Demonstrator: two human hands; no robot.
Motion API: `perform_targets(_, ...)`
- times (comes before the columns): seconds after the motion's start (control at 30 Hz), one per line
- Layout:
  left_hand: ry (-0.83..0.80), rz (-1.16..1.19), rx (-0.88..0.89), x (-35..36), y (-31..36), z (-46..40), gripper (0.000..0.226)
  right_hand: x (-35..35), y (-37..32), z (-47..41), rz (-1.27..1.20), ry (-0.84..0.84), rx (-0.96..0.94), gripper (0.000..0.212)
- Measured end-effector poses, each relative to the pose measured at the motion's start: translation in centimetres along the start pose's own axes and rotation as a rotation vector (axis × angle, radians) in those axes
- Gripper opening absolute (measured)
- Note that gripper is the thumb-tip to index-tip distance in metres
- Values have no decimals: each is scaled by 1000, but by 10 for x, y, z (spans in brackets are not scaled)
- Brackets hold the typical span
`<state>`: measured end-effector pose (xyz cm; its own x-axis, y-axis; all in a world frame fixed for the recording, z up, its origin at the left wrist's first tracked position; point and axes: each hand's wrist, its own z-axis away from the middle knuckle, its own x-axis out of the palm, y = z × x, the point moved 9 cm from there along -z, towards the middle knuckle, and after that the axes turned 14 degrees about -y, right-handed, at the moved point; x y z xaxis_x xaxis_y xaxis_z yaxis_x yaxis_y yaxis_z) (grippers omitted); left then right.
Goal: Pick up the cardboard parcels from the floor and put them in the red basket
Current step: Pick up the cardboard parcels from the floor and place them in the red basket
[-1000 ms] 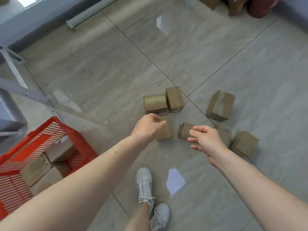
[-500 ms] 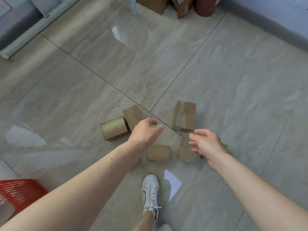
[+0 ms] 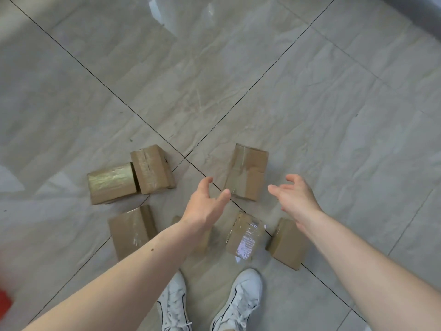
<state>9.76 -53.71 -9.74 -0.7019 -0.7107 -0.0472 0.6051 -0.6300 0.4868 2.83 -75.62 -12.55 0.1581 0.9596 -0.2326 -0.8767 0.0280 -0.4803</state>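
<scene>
Several taped cardboard parcels lie on the tiled floor. One parcel sits just beyond my hands, between them. My left hand hovers open at its near left corner, and my right hand is open to its right; neither touches it. Two parcels lie side by side at the left: a shiny one and a second. Nearer me lie a parcel, a tape-covered parcel and another under my right wrist. Only a sliver of the red basket shows at the left edge.
My two white shoes stand just behind the near parcels. Bare grey tiles stretch ahead and to the right. A dark wall base runs across the top right corner.
The view has swung right and closer to the floor, so the red basket has nearly left the frame. Both hands have opened wider and moved forward to flank the far parcel.
</scene>
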Motion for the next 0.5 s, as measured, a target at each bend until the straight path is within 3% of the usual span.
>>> perform_targets(0.23,3,115,-70,29,-44,-100,71,10,29,-107,159,-42,-37,78)
perform_targets(0.5,2,218,-125,44,-79,-175,79,19,26,-190,152,-89,-71,96)
